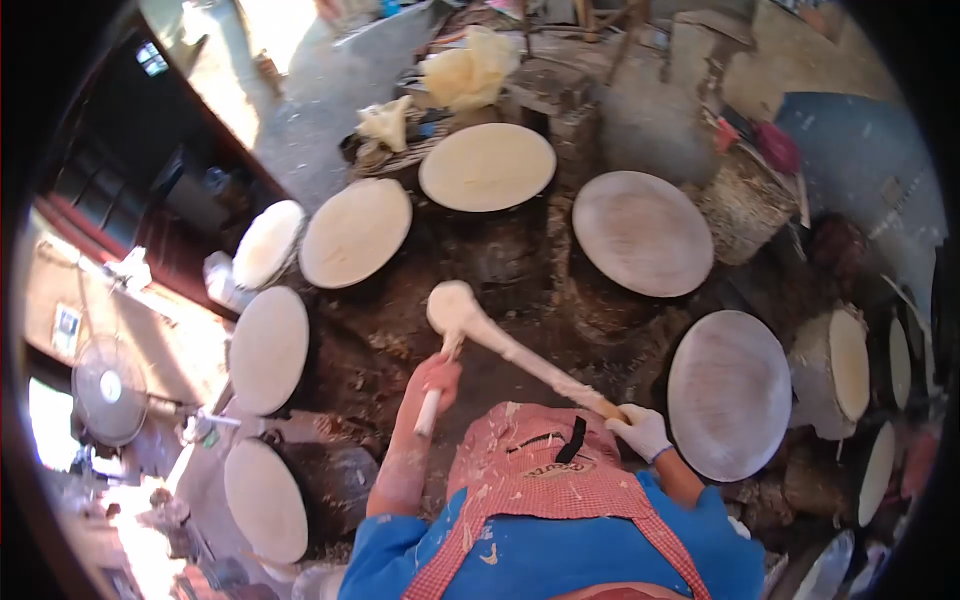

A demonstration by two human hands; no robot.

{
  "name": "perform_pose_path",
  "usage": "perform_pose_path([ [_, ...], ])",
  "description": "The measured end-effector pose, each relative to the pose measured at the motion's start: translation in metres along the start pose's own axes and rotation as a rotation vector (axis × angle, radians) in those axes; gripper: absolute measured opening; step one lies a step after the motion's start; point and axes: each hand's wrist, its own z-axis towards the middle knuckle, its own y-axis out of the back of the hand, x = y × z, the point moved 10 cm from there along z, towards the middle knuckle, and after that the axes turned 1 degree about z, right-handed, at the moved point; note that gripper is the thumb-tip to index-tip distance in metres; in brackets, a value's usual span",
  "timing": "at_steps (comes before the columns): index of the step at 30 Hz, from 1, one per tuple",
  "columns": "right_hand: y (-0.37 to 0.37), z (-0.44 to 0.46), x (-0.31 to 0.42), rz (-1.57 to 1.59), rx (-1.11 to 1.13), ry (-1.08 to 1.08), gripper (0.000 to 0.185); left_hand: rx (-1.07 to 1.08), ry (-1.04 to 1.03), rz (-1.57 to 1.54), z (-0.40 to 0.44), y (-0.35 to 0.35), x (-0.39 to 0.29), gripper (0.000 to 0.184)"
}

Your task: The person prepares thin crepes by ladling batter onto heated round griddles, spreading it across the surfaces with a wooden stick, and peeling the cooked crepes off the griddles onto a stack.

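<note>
My left hand (437,376), bare, is closed round the handle of a short whitish tool (428,412) below the rounded batter-covered head (452,305). My right hand (640,432), in a white glove, grips the wooden end of a long batter-coated stick (540,367) that slants up to the same head. The two tools meet there, and where one ends and the other begins is hard to tell. Nearest to my right hand is a round griddle (729,395) with a thin whitish film.
Pale batter-covered griddles (487,167) curve round the front and left, one (269,350) beside my left arm. Another filmed griddle (643,234) lies front right. Crumpled yellowish plastic (470,68) is at the back. A fan (109,390) stands far left, a stump (745,203) at the right.
</note>
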Motion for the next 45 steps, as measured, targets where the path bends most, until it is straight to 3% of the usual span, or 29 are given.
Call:
perform_pose_path([
  [2,0.054,-0.021,-0.023,-0.080,-0.246,-0.133,0.040,-0.011,0.198,0.138,0.078,-0.027,0.016,0.022],
  [4,0.086,-0.039,-0.062,-0.138,-0.416,-0.442,0.039,-0.005,0.378,0.249,0.148,-0.055,0.038,0.026],
  [6,0.110,-0.047,-0.069,-0.141,-0.489,-0.627,0.040,-0.215,0.553,0.495,0.220,-0.054,0.038,0.022],
  [9,0.141,-0.043,-0.058,0.027,-0.806,-0.644,0.044,-0.185,0.303,1.377,0.322,-0.094,0.040,0.026],
  [10,0.155,-0.029,-0.028,0.102,-0.995,-0.437,0.038,-0.191,0.232,1.607,0.351,-0.106,0.045,0.031],
  [11,0.166,-0.018,0.002,0.169,-1.182,-0.222,0.031,-0.172,0.275,1.644,0.378,-0.106,0.059,0.031],
  [12,0.165,-0.002,0.007,0.179,-1.231,-0.256,0.031,-0.144,0.235,1.674,0.408,-0.103,0.064,0.036],
  [14,0.140,0.062,-0.009,0.040,-0.813,-0.579,0.032,-0.097,0.252,1.729,0.456,-0.085,0.063,0.040],
  [16,0.118,0.107,-0.053,-0.129,-0.689,-0.786,0.038,0.041,0.148,1.886,0.508,-0.058,0.047,0.051],
  [17,0.106,0.116,-0.078,-0.164,-0.635,-0.826,0.043,0.073,-0.005,2.218,0.545,-0.052,0.018,0.062],
  [18,0.099,0.109,-0.098,-0.169,-0.644,-0.853,0.043,0.092,0.025,2.214,0.553,-0.050,0.009,0.062],
  [20,0.106,0.096,-0.111,0.318,-0.996,-0.477,0.044,0.414,-0.724,2.805,0.541,-0.101,-0.001,0.063],
  [21,0.112,0.084,-0.095,0.637,-1.041,-0.544,0.048,0.412,-0.711,2.803,0.535,-0.110,-0.006,0.063],
  [22,0.125,0.090,-0.067,0.632,-1.038,-0.549,0.048,0.360,-0.613,2.886,0.525,-0.123,-0.003,0.067],
  [23,0.124,0.098,-0.050,0.985,-1.147,-0.517,0.043,0.303,-0.509,2.965,0.520,-0.126,-0.001,0.071],
  [24,0.114,0.111,-0.041,1.346,-1.236,-0.474,0.039,0.292,-0.499,2.962,0.521,-0.127,0.000,0.071],
  [25,0.105,0.138,-0.059,1.343,-1.234,-0.488,0.031,0.340,-0.511,2.882,0.523,-0.131,0.004,0.069],
  [27,0.110,0.158,-0.098,0.377,-1.005,-0.760,0.030,0.377,-0.524,2.828,0.527,-0.137,0.004,0.068],
  [28,0.118,0.166,-0.101,-0.204,-0.893,-0.788,0.033,0.564,-0.850,2.648,0.518,-0.163,0.012,0.068],
  [29,0.131,0.152,-0.090,-0.038,-0.917,-0.839,0.038,0.749,-1.146,2.413,0.503,-0.191,0.015,0.067],
  [30,0.131,0.146,-0.103,-0.047,-0.939,-0.857,0.032,0.772,-1.154,2.420,0.495,-0.212,0.015,0.067],
  [32,0.098,0.161,-0.158,0.728,-1.257,-0.530,0.030,0.121,-0.118,1.853,0.490,-0.188,-0.013,0.065],
  [34,0.075,0.212,-0.155,1.145,-1.191,-0.543,0.035,-0.014,-0.009,1.681,0.462,-0.179,-0.028,0.056],
  [38,0.136,0.254,-0.126,0.106,-1.033,-0.601,0.036,-0.049,0.213,1.336,0.409,-0.144,-0.050,0.050],
  [39,0.161,0.224,-0.088,0.144,-0.804,-0.781,0.043,-0.007,0.288,1.179,0.391,-0.144,-0.048,0.048],
  [41,0.162,0.185,-0.108,0.345,-0.927,-0.560,0.037,-0.030,0.359,1.131,0.358,-0.144,-0.058,0.053],
  [42,0.139,0.172,-0.119,0.789,-1.172,-0.411,0.035,0.020,0.388,1.164,0.345,-0.144,-0.062,0.056],
  [44,0.088,0.185,-0.099,1.172,-1.118,-0.714,0.036,0.059,0.449,1.108,0.326,-0.148,-0.062,0.060],
  [45,0.072,0.215,-0.082,1.350,-1.051,-0.646,0.038,0.061,0.456,1.108,0.324,-0.152,-0.060,0.060],
])
